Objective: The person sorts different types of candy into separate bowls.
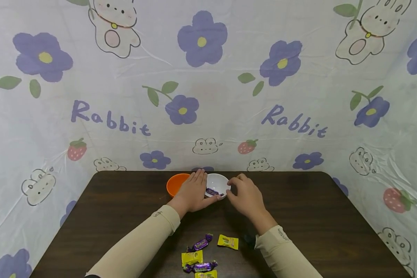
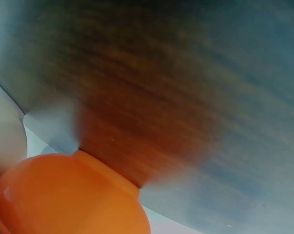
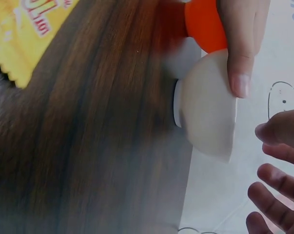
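A white bowl stands at the table's far edge with a purple-wrapped candy inside. Just left of it is an orange bowl, partly hidden by my left hand. That hand's fingers lie straight between the two bowls, and its thumb rests at the white bowl's near rim. At the opposite rim hovers my right hand, fingers bent loosely and spread. In the right wrist view nothing is between them, and a gap separates them from the white bowl. From the left wrist, the orange bowl shows close up.
Nearer on the dark wooden table lie two purple-wrapped candies and several yellow candy packets. A dark object sits beside the right sleeve. A patterned cloth hangs behind the table.
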